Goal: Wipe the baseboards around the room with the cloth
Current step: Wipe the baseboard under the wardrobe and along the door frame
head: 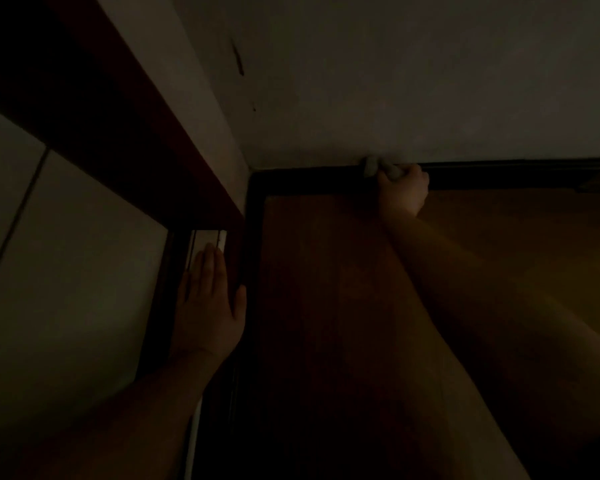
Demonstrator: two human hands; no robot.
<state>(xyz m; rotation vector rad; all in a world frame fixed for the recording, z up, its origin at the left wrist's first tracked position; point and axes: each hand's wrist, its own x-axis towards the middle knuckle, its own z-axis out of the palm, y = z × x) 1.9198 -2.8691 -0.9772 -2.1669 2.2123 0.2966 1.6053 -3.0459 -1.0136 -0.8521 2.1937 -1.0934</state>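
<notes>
Brown wooden floor (pixel 326 306), dim; dark baseboard (pixel 309 178) along its edges.

Two hands (pixel 208 306), one cloth (pixel 373 167), one baseboard (pixel 309 174).

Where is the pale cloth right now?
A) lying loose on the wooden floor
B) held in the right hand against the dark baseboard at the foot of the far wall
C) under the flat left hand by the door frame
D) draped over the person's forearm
B: the right hand curls around the pale cloth and holds it to the dark baseboard where the far wall meets the floor, while the left hand lies flat with nothing in it.
</notes>
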